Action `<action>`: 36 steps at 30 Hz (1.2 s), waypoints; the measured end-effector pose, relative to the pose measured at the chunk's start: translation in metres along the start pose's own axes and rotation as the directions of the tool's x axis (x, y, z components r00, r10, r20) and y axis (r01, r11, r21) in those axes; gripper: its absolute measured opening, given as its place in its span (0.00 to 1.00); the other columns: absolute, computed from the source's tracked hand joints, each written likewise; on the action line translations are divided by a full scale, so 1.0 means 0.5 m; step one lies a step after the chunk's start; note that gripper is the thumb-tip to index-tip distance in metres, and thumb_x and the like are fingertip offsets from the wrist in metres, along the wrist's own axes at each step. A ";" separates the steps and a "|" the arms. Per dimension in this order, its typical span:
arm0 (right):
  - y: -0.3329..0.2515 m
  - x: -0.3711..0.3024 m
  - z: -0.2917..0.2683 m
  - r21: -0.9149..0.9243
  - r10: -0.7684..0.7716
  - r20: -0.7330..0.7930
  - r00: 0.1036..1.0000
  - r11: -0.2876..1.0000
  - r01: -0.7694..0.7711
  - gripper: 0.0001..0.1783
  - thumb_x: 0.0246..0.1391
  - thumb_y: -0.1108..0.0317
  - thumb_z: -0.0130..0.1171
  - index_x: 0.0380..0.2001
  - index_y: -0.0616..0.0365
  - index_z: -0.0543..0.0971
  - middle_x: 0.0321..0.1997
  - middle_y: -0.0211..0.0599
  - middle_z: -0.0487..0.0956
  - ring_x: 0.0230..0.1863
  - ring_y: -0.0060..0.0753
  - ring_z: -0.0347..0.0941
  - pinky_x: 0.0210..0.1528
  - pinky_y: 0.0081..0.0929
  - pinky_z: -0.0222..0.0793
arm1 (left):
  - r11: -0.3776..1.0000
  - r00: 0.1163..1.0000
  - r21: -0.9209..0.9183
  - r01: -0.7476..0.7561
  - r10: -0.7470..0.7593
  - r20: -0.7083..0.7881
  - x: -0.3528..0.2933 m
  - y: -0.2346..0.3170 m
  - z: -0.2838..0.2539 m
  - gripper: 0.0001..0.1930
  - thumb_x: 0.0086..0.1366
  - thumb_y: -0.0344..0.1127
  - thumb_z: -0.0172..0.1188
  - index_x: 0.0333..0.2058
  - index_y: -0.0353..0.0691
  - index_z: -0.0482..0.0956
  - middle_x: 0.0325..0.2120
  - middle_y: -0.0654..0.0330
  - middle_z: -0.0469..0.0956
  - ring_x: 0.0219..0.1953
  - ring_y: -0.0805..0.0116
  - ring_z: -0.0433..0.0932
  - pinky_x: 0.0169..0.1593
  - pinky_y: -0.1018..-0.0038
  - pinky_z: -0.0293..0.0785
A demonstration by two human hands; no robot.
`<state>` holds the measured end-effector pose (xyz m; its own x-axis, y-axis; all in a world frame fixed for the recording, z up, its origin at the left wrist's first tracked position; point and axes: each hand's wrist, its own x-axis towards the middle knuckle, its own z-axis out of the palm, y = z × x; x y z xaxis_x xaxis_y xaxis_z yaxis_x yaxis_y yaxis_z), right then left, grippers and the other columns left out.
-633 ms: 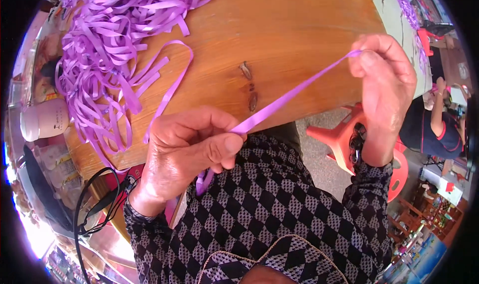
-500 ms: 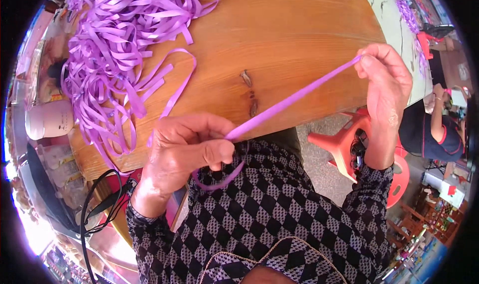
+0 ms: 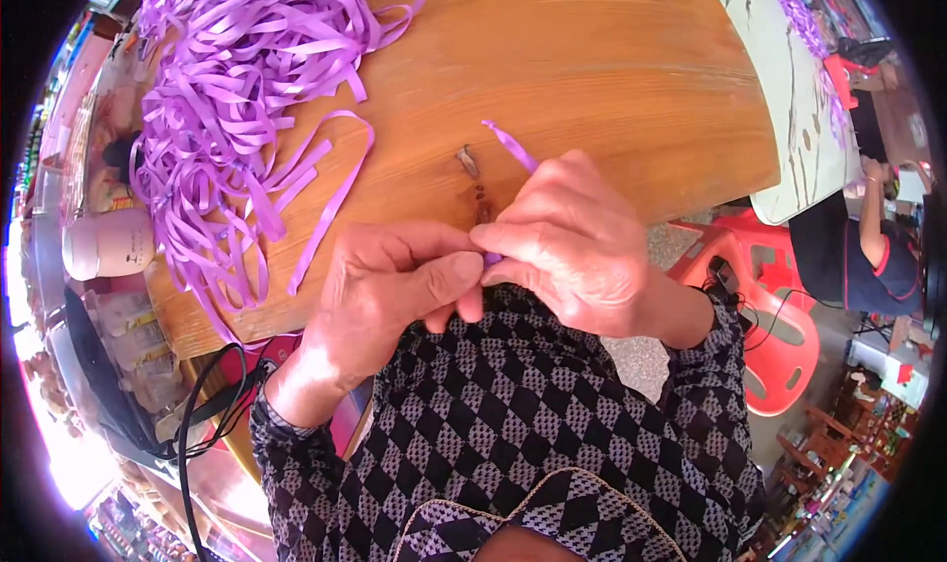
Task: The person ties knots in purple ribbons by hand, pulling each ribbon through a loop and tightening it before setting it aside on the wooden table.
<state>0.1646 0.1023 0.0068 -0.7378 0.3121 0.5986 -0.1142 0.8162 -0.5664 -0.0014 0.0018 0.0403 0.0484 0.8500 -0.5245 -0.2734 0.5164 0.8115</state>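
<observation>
A single purple ribbon (image 3: pixel 512 147) runs between my two hands, its pointed, twisted end sticking out over the table beyond my right hand. My left hand (image 3: pixel 390 291) is closed, thumb and index finger pinching the ribbon. Touching those fingertips, my right hand (image 3: pixel 577 256) is closed on the same ribbon, and a small bit of purple shows between the fingers. The rest of this ribbon is hidden by the hands. To the left lies a big tangled heap of purple ribbons (image 3: pixel 242 69), with one loose strand curving toward my left hand.
Both hands are at the near edge of a wooden table (image 3: pixel 612 59). A white marbled table (image 3: pixel 764 69) adjoins it on the right. Red plastic stools (image 3: pixel 779 355) stand at lower right, near a co-worker's arm (image 3: pixel 872 207). A pale cylindrical container (image 3: pixel 109 244) and black cables (image 3: pixel 187 434) are at left.
My right hand has come in from the far right to meet my left fingertips. The ribbon, stretched taut between them before, is now mostly gathered in the fingers.
</observation>
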 end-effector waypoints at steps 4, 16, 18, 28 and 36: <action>-0.019 -0.002 0.010 -0.021 -0.008 -0.052 0.999 1.000 0.007 0.13 0.28 0.74 0.67 0.24 0.61 0.77 0.19 0.32 0.72 0.22 0.34 0.67 0.27 0.28 0.57 | 0.970 0.995 0.223 -0.099 0.103 -0.007 -0.012 -0.008 0.005 0.10 0.60 0.36 0.57 0.30 0.33 0.77 0.18 0.66 0.72 0.19 0.84 0.65 0.23 0.87 0.58; 0.164 -0.147 -0.274 0.380 0.685 -0.492 0.537 0.724 -0.576 0.09 0.45 0.77 0.58 0.32 0.69 0.77 0.28 0.35 0.76 0.28 0.22 0.70 0.31 0.18 0.64 | 0.939 0.867 0.152 -0.309 0.344 -0.361 -0.064 0.018 -0.204 0.12 0.58 0.38 0.55 0.21 0.37 0.71 0.11 0.68 0.63 0.13 0.82 0.55 0.20 0.83 0.52; 0.201 -0.183 -0.330 0.367 0.693 -0.621 0.366 0.670 -0.646 0.10 0.45 0.77 0.60 0.33 0.69 0.77 0.29 0.34 0.77 0.30 0.22 0.71 0.32 0.15 0.65 | 0.916 0.837 0.088 -0.391 0.394 -0.380 -0.074 0.019 -0.242 0.13 0.58 0.38 0.56 0.19 0.39 0.68 0.10 0.69 0.59 0.12 0.80 0.53 0.22 0.80 0.53; 0.262 -0.312 -0.447 0.299 0.548 -0.823 0.149 0.641 -0.707 0.09 0.49 0.73 0.59 0.33 0.67 0.77 0.33 0.34 0.77 0.33 0.21 0.71 0.34 0.14 0.65 | 0.903 0.782 0.004 -0.430 0.374 -0.499 -0.095 -0.013 -0.336 0.13 0.59 0.41 0.55 0.21 0.41 0.67 0.17 0.61 0.69 0.15 0.75 0.60 0.22 0.78 0.56; 0.239 -0.233 -0.388 0.929 0.918 -0.351 0.185 0.367 -0.057 0.11 0.57 0.72 0.47 0.40 0.67 0.69 0.37 0.40 0.73 0.24 0.22 0.63 0.23 0.17 0.58 | 0.430 0.841 -0.741 -0.516 0.419 -0.342 -0.054 0.006 -0.384 0.08 0.60 0.31 0.50 0.23 0.36 0.68 0.21 0.58 0.69 0.21 0.72 0.63 0.25 0.77 0.56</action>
<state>0.3660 0.2578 -0.0209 -0.0078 0.9776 -0.2102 -0.6177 -0.1700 -0.7679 -0.1878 -0.0394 0.0073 -0.4025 0.8957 -0.1891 -0.8546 -0.2936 0.4282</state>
